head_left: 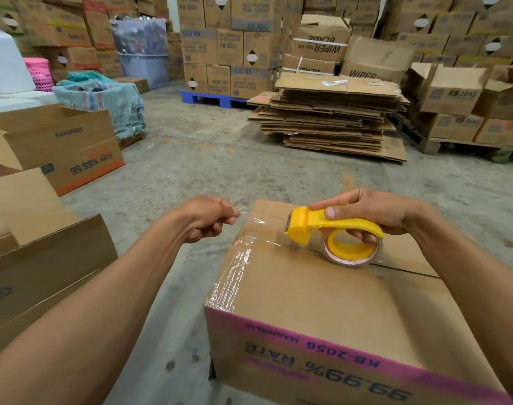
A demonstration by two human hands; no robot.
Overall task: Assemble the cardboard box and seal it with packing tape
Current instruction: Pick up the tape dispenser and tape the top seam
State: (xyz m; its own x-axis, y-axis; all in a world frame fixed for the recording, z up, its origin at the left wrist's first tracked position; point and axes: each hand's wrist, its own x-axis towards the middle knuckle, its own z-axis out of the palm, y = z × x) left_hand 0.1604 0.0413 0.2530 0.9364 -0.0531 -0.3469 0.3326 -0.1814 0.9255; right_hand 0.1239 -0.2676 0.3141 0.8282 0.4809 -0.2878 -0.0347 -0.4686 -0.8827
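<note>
Hand (375, 213) grips tape dispenser (334, 229); left hand (208, 219) pinches tape (258, 222).

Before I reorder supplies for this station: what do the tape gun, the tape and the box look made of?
The tape dispenser looks like moulded plastic: uniform glossy yellow. Its toothed cutter edge is too small to tell the material. The tape looks like clear glossy film, wrinkled and glinting on the box corner. The box is matte brown cardboard with a pink printed band.

Grey concrete floor (191, 159), cardboard box (322, 302), flattened cardboard stack (334, 124), blue pallet (208, 98)
</note>
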